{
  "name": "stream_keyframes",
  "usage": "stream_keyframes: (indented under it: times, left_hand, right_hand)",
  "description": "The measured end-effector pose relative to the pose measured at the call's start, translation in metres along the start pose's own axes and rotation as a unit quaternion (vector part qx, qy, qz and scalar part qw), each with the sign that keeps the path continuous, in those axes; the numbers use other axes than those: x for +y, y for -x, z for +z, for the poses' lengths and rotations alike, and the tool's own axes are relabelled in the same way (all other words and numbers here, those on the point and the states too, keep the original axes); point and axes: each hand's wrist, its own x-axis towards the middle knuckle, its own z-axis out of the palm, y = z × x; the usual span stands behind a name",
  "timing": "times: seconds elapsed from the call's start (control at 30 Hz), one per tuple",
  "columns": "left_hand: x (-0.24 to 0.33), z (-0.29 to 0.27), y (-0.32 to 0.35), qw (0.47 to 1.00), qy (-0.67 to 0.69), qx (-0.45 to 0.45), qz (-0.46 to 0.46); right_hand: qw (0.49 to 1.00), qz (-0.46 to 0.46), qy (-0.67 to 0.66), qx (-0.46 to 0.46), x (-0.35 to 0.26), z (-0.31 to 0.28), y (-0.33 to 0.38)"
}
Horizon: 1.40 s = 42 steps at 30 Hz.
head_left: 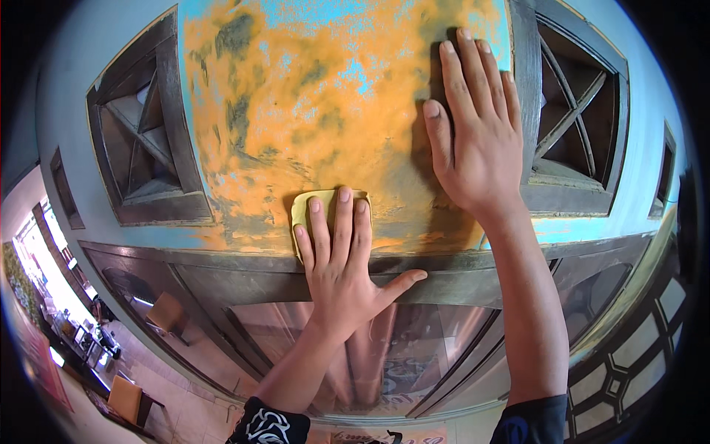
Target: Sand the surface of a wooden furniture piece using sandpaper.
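A wall panel (pixel 310 118) with patchy orange filler over bright blue paint and dark smudges stands in front of me. My left hand (pixel 339 255) lies over a yellow piece of sandpaper (pixel 302 211) and holds it against the panel's lower edge. Its fingers are stretched out and the thumb points right; part of the sandpaper is hidden beneath them. Higher up on the right, my right hand (pixel 481 126) rests against the panel, open, fingers straight and nothing in it.
Dark wooden vents with crossed bars flank the panel, a left vent (pixel 144 133) and a right vent (pixel 577 103). Below runs a wooden beam (pixel 451 285) over glass panes (pixel 429 355). A brown chair (pixel 126 399) stands at lower left, a patterned grille (pixel 629 370) at lower right.
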Motion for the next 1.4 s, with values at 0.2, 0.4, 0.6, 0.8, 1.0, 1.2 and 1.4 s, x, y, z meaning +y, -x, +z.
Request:
stream_keyframes:
  times: [0.2, 0.4, 0.6, 0.8, 1.0, 1.2, 1.4]
  left_hand:
    - [-0.002, -0.011, -0.057, 0.999, -0.020, 0.032, 0.020]
    - [0.025, 0.006, -0.003, 0.999, 0.038, 0.002, 0.008]
    - [0.024, 0.004, -0.022, 0.999, 0.038, 0.000, 0.017]
    - [0.028, 0.011, -0.022, 0.999, 0.051, 0.004, 0.014]
    - [0.030, 0.019, 0.011, 0.999, 0.050, -0.002, 0.006]
    - [0.019, 0.002, -0.047, 0.999, 0.029, 0.040, 0.023]
    - [0.011, 0.012, 0.003, 0.999, 0.013, 0.022, 0.022]
  right_hand:
    - [1.000, -0.013, -0.011, -0.008, 0.002, -0.001, 0.013]
    - [0.999, -0.019, -0.015, -0.024, 0.004, -0.006, 0.008]
    - [1.000, -0.013, -0.015, -0.013, 0.003, -0.001, 0.009]
    - [1.000, -0.004, -0.017, -0.010, 0.000, 0.002, 0.011]
    - [1.000, -0.009, -0.015, -0.012, 0.004, -0.002, 0.014]
    - [0.999, -0.001, -0.012, -0.031, -0.004, -0.006, 0.010]
    - [0.999, -0.007, -0.024, -0.028, 0.000, -0.010, 0.009]
